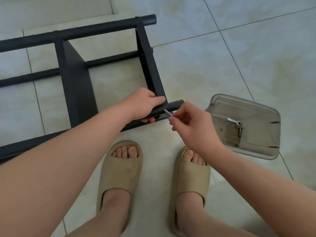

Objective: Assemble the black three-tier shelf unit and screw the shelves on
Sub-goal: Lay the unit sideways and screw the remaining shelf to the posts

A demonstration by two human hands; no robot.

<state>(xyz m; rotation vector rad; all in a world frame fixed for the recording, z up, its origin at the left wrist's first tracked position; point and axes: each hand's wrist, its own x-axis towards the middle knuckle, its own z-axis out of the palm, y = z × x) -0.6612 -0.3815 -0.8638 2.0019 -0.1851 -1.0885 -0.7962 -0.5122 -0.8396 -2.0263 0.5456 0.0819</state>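
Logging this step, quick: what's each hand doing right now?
Left hand: grips the black post.
Right hand: pinches a silver screw.

Count: one black shelf unit (34,38), two shelves (77,86) (150,65) on it, three posts (85,32) (111,59) (171,106) showing. One clear tray (256,106) with one flat spanner (231,119) and a few screws (239,127), too small to count. One thin rod (168,112). Two hands (left hand (145,103), right hand (191,124)), two slippers (119,171) (189,182).
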